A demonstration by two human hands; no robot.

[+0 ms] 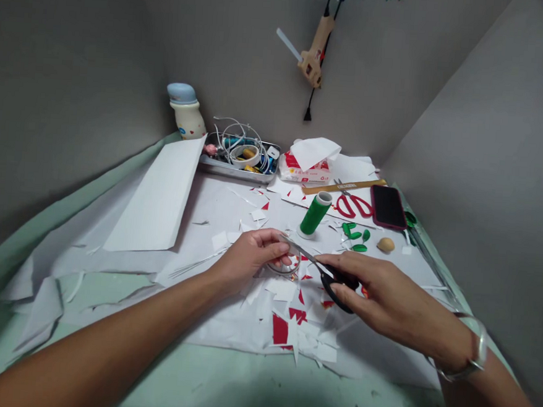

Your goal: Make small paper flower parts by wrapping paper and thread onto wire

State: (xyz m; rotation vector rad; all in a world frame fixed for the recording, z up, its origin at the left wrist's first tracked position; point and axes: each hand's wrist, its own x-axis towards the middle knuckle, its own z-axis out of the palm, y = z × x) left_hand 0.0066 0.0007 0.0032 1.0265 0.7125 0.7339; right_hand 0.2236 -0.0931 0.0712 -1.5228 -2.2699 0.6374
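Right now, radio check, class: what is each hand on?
Left hand on clear plastic piece. Right hand on black scissors, blades at it. Paper scraps beneath hands.

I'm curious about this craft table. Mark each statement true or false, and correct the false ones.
1. The right hand holds black-handled scissors. True.
2. A glue gun hangs on the wall. True.
3. The phone sits in the metal tray. False: the phone lies outside it, beside red-handled scissors.
4. The bracelet is on the left wrist. False: the bracelet is on the right wrist.
5. The green spool lies on its side. False: the green spool stands upright.
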